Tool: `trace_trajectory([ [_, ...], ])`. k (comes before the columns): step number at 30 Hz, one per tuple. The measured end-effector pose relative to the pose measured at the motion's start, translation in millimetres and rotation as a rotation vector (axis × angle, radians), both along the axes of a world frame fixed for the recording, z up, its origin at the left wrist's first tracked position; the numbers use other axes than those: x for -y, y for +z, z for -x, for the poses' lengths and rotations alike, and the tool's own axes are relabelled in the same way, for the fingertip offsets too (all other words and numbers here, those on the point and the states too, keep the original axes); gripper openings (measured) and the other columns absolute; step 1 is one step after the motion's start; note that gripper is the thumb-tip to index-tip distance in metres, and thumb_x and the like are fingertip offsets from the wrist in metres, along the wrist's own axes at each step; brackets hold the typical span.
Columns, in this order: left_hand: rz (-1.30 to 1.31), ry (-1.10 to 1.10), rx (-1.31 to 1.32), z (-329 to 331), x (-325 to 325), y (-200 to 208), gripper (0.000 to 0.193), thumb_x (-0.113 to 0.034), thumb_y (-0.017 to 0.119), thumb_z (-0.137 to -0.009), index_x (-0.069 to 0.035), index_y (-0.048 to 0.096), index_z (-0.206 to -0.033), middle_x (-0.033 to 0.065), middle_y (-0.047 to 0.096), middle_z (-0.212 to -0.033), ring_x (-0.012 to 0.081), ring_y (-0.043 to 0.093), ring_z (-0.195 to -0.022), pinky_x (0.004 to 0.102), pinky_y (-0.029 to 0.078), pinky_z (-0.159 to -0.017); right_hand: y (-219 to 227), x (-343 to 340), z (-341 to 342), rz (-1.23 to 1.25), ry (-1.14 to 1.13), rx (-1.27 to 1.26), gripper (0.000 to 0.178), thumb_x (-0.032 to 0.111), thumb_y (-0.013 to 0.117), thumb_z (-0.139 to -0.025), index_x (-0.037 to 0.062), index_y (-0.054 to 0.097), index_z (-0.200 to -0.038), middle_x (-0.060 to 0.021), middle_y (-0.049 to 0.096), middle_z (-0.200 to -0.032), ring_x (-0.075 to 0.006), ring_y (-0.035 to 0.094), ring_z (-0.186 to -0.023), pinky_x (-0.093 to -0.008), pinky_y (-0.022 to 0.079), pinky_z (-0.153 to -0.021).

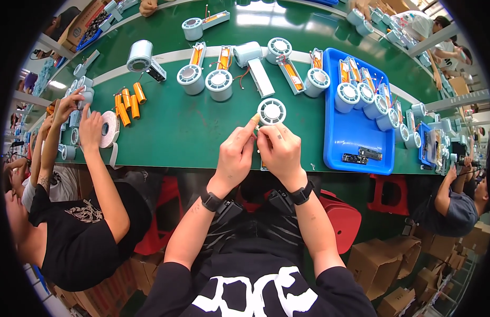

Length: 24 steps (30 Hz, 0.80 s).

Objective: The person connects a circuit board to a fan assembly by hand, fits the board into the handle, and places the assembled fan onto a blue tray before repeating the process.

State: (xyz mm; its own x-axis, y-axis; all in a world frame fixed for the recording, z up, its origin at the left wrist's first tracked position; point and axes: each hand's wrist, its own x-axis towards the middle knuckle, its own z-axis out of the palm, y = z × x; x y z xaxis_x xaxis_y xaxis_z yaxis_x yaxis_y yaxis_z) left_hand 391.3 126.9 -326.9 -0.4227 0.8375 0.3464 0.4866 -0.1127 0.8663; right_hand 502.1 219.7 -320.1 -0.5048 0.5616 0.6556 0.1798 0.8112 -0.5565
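Note:
A light blue fan-like unit with a round spoked head (271,111) lies on the table right in front of me. Just below its head, my left hand (236,154) and my right hand (281,151) meet with fingers pinched together. A small pale piece shows between the fingertips, too small to name. The left index fingertip looks yellowish and touches the head's edge. My hands cover most of the unit's handle. Beyond them stand similar units (219,85) with open handles showing orange batteries and thin wires; another has a white handle (261,77).
On the right, a blue tray (332,140) holds several units and black circuit boards (369,154). Loose orange batteries (135,106) and a roll of white tape (110,129) lie left. A co-worker's arm (104,179) reaches over the table at left. A red stool (340,222) stands below.

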Motion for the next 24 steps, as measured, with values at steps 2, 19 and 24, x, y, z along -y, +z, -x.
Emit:
trace_trajectory([
  [2,-0.014,-0.005,-0.003,0,0,-2,0.051,0.01,0.054,-0.094,-0.004,0.057,-0.142,0.0132,0.063,-0.092,0.0212,0.062,-0.079,0.0317,0.052,-0.073,1,-1,0,-0.022,-0.004,0.004,0.011,0.0,0.07,-0.081,0.0047,0.06,-0.082,-0.0083,0.06,-0.073,-0.0267,0.063,-0.065,-0.0383,0.051,-0.056],
  [19,0.041,-0.043,0.068,2,-3,1,0.047,0.01,0.052,-0.093,-0.004,0.061,-0.138,0.0109,0.067,-0.095,0.0169,0.062,-0.078,0.0293,0.052,-0.074,10,-43,-17,-0.045,0.277,0.122,0.016,0.008,0.08,-0.081,0.0053,0.069,-0.092,-0.0066,0.066,-0.076,-0.0236,0.066,-0.064,-0.0331,0.051,-0.054],
  [24,0.001,-0.089,0.081,6,-1,-2,0.052,0.012,0.051,-0.091,-0.005,0.059,-0.14,0.0123,0.059,-0.084,0.0223,0.06,-0.073,0.034,0.052,-0.07,14,-47,-15,-0.075,0.302,0.108,0.015,0.009,0.082,-0.08,0.0059,0.07,-0.089,-0.0058,0.067,-0.075,-0.0222,0.067,-0.062,-0.0313,0.05,-0.052],
])
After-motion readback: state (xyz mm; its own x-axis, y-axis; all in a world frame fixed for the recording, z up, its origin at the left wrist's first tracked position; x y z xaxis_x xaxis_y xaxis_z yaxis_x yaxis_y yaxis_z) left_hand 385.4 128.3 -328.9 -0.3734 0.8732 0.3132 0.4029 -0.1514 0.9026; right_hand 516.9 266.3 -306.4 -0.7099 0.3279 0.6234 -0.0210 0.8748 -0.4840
